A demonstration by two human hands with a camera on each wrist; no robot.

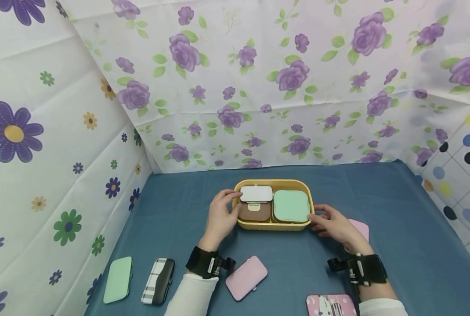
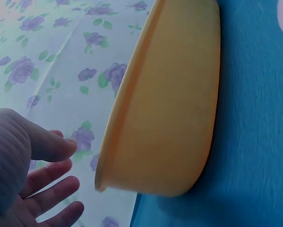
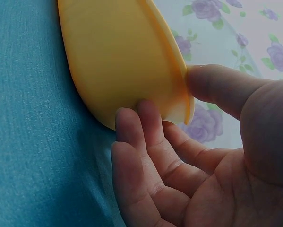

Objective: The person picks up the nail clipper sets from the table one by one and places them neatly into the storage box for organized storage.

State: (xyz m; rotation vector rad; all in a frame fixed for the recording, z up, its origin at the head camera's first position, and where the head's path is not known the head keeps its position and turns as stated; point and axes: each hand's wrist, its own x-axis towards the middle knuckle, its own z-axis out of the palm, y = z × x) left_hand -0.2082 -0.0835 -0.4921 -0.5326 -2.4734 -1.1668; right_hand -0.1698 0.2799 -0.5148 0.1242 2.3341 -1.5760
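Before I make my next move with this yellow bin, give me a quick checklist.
1. Left hand gripping the yellow bin: not ok, thumb clear of the rim.
2. Right hand at the rim: ok, thumb touching it.
3. Right fingers pressing the wall: cannot tell.
4. Bin resting on the blue cloth: ok.
5. White case, brown case and mint case inside: ok.
6. Space by the right hand free: not ok, a pink case lies there, partly hidden.
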